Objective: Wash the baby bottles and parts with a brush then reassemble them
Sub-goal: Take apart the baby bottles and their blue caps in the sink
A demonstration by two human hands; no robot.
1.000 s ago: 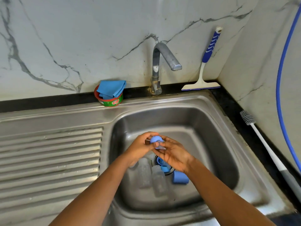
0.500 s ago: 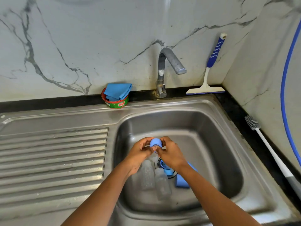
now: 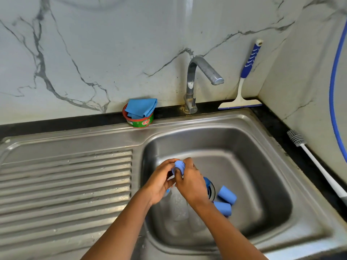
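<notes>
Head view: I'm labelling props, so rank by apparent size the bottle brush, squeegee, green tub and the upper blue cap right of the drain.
1. bottle brush: looks longest, but it is nearer the camera and cut off by the frame, so its lead over the next is unsure
2. squeegee
3. green tub
4. blue cap: clearly smallest

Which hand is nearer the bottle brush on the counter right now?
Right. The right hand is over the basin, left of the brush; the left hand is even further left. Both hold a blue part.
</notes>
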